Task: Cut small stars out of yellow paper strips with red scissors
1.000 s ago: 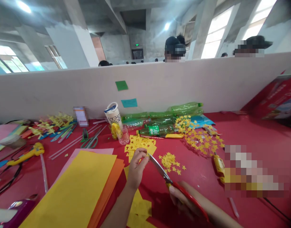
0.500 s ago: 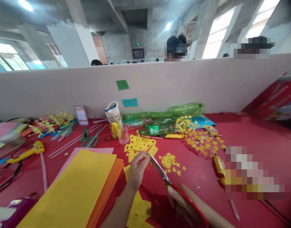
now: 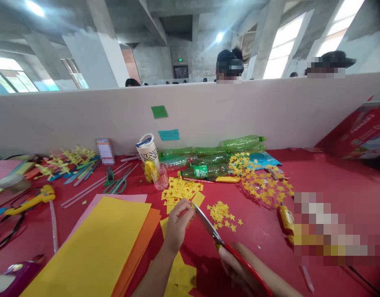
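Observation:
My right hand [image 3: 235, 264] grips red-handled scissors [image 3: 216, 237], whose metal blades point up and left and look nearly closed. At their tips my left hand [image 3: 179, 225] is closed in a pinch on a small piece of yellow paper, mostly hidden by the fingers. Right of the blades lies a pile of cut yellow paper stars [image 3: 219, 212]. Just beyond my left hand are yellow paper scraps [image 3: 180, 189] with star-shaped holes. More yellow paper pieces [image 3: 180, 276] lie under my left forearm.
Stacked yellow sheets [image 3: 93, 243] lie at left, over orange and pink ones. Behind are green plastic bottles [image 3: 208, 170], a white cup [image 3: 148, 152] and green-handled scissors [image 3: 117, 185]. Yellow glue guns [image 3: 32, 202] flank the red table; a white partition [image 3: 239, 111] closes its back.
Both hands and the scissors stay almost in place, the blades slightly nearer closed. The yellow bit by my left fingertips shows less now. The whole view has shifted a little.

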The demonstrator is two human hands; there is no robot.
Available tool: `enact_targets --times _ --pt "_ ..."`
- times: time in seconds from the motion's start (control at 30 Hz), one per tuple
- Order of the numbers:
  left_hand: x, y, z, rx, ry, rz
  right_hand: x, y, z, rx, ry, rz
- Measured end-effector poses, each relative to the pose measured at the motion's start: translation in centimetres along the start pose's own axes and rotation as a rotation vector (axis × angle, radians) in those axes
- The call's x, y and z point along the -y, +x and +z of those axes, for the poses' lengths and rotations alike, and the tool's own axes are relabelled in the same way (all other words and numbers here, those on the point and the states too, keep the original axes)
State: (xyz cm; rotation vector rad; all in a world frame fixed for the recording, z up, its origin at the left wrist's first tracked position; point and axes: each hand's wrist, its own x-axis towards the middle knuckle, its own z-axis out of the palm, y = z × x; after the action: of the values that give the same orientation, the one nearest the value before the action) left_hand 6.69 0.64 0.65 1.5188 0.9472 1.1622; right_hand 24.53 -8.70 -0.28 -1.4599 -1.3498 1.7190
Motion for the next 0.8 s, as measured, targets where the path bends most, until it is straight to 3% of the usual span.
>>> enact_targets --times 0.8 --pt "0.38 0.02 0.01 0.004 -0.086 -0.017 -0.36 0.14 0.26 0.008 0.029 -0.054"
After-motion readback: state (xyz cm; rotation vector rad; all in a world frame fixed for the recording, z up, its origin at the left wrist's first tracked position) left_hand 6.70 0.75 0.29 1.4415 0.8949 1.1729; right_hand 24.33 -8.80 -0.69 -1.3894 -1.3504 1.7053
